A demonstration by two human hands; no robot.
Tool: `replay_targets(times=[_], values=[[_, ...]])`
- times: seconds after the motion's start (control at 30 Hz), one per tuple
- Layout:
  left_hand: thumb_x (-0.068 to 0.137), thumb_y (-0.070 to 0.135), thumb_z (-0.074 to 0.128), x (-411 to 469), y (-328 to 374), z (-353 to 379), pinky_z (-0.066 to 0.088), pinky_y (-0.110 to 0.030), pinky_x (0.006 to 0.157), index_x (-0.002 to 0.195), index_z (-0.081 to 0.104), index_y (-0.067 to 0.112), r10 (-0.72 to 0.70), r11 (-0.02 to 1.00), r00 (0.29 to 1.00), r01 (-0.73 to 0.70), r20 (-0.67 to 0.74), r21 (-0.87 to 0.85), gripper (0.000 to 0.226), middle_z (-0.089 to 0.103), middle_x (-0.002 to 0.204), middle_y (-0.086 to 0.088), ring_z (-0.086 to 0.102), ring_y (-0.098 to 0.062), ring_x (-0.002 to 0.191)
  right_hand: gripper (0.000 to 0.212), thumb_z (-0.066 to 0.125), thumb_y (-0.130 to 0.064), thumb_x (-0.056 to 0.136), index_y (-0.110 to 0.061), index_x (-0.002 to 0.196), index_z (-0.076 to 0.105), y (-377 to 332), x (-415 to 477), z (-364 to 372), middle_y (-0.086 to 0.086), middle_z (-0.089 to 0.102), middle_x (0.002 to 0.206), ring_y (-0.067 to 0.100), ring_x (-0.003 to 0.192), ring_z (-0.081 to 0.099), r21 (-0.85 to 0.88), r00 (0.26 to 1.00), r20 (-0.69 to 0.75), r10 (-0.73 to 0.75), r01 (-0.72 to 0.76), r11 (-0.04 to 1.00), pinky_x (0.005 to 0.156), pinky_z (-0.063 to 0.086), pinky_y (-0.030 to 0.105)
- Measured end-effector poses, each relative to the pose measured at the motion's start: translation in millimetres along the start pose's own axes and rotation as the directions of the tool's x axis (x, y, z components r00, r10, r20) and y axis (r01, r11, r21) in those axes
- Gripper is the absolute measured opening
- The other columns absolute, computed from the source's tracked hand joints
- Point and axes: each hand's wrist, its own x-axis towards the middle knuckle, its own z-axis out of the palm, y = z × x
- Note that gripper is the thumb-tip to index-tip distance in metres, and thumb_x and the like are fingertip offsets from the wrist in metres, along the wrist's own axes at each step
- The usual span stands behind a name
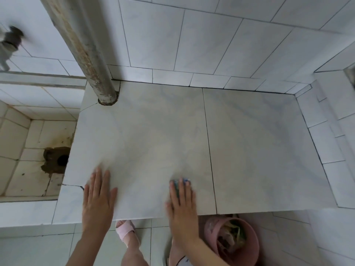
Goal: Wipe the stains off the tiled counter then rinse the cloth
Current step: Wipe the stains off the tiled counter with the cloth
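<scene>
Head view: wiping step in hand. Right grip (181,206), fingers straight and close, presses the cloth (185,181) on the bench (153,131), at its front edge, well forward of the pipe (90,54). Left grip (98,198) lies spread, bracing. Judged next: sweep toward the pipe, then rinse.

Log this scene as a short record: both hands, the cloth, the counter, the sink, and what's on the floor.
left hand: flat on counter, fingers straight
right hand: fingers straight, pressing cloth
cloth: blue-green, mostly hidden under right hand
counter: pale tiles, no clear stains visible
sink: left of counter, stained around drain hole
floor: pink bin holding scraps; pink slipper
</scene>
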Motion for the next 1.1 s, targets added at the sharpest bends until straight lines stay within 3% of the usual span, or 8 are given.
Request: replay_targets(times=[0.17,0.33,0.47,0.63,0.77,0.83,0.97,1.1], values=[[0.097,0.047,0.014,-7.1,-28.9,-11.8,-0.001,-0.025,0.118,0.148,0.022,0.011,0.091,0.996,0.991,-0.091,0.096,-0.013,0.063,0.02,0.155,-0.009,0.009,-0.017,0.145,0.053,0.02,-0.045,0.098,-0.023,0.145,0.031,-95.5,-6.7,1.1,0.005,0.03,0.152,0.025,0.14,0.026,0.047,0.979,0.034,-0.2,0.199,0.979,0.107,0.022,0.042],[0.096,0.041,0.02,-15.9,-55.9,-17.6,0.002,-0.029,0.118,0.148,0.023,0.011,0.158,0.987,0.978,-0.157,0.134,-0.014,0.06,0.019,0.156,-0.007,0.008,-0.016,0.145,0.051,0.027,-0.04,0.098,-0.026,0.146,0.028,-79.9,-0.8,-0.1,0.004,0.03,0.152,0.023,0.142,0.022,-0.024,0.96,0.013,-0.28,0.28,0.96,0.111,0.019,0.039],[0.098,0.042,0.015,-15.6,-57.8,-22.0,0.001,-0.029,0.118,0.148,0.021,0.011,0.18,0.984,0.97,-0.179,0.163,-0.019,0.06,0.017,0.156,-0.008,0.007,-0.018,0.145,0.056,0.021,-0.034,0.099,-0.019,0.15,0.008,-5.1,-2.4,-4.4,0.008,0.013,0.157,0.026,0.145,0.002,0.018,0.993,-0.111,0.04,-0.038,0.999,0.115,0.01,0.04],[0.098,0.043,0.015,-14.1,-60.5,-23.0,0.002,-0.032,0.118,0.148,0.02,0.01,0.217,0.976,0.96,-0.217,0.179,-0.02,0.06,0.014,0.157,-0.009,0.008,-0.019,0.145,0.067,-0.023,-0.037,0.09,-0.013,0.15,-0.002,50.6,-16.6,-8.9,0.01,-0.009,0.158,0.028,0.144,-0.014,0.087,0.939,-0.027,0.344,-0.34,0.936,0.117,0.01,0.05],[0.098,0.045,0.013,-12.3,-64.3,-23.6,-0.001,-0.03,0.118,0.149,0.016,0.011,0.251,0.968,0.951,-0.252,0.183,-0.017,0.061,0.01,0.158,-0.007,0.004,-0.018,0.146,0.058,0.0,-0.044,0.096,-0.022,0.149,-0.003,22.2,-16.3,-8.4,0.012,0.0,0.158,0.017,0.143,-0.021,0.206,0.868,-0.037,0.495,-0.478,0.854,0.117,-0.009,0.038],[0.099,0.046,0.013,-10.5,-66.7,-23.6,-0.001,-0.031,0.118,0.149,0.015,0.011,0.274,0.961,0.942,-0.276,0.191,-0.016,0.061,0.009,0.158,-0.007,0.004,-0.018,0.146,0.055,0.013,-0.037,0.098,-0.015,0.149,0.011,-4.0,-18.0,-12.6,0.018,0.015,0.155,0.022,0.145,-0.01,0.19,0.891,-0.09,0.446,-0.424,0.886,0.117,-0.008,0.037],[0.099,0.044,0.014,-7.9,-72.4,-26.5,0.003,-0.032,0.118,0.149,0.015,0.01,0.317,0.947,0.927,-0.321,0.198,-0.013,0.061,0.009,0.158,-0.007,0.006,-0.019,0.146,0.054,0.019,-0.037,0.099,-0.018,0.149,0.019,-72.5,-24.0,2.8,0.01,0.01,0.157,0.027,0.145,0.009,0.204,0.967,-0.08,0.241,-0.22,0.954,0.114,0.013,0.043],[0.099,0.044,0.014,-3.5,-80.7,-29.8,0.005,-0.031,0.118,0.148,0.02,0.009,0.342,0.934,0.911,-0.356,0.232,0.018,0.061,0.016,0.156,-0.008,0.008,-0.018,0.145,0.051,0.021,-0.037,0.099,-0.02,0.147,0.027,-138.6,-19.7,11.2,0.006,0.023,0.155,0.024,0.144,0.013,0.155,0.994,-0.087,0.066,-0.052,0.987,0.114,0.011,0.04]])
